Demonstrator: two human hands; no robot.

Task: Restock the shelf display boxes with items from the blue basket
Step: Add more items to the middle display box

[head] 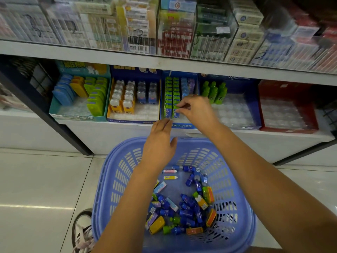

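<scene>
Right hand [197, 110]: fingers [183, 104] pinch a green pack [175, 111], seating it at its row's front. Left hand [160, 143]: fingers [164, 124] slack, empty, over blue basket [109, 179], probably for the next pick.

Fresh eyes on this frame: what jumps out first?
The blue basket fills the bottom centre, with a jumble of small bottles and packs in it. Above it, the right hand pinches a green pack at the front of the middle display box on the low shelf. The left hand hovers open over the basket's far rim.
</scene>
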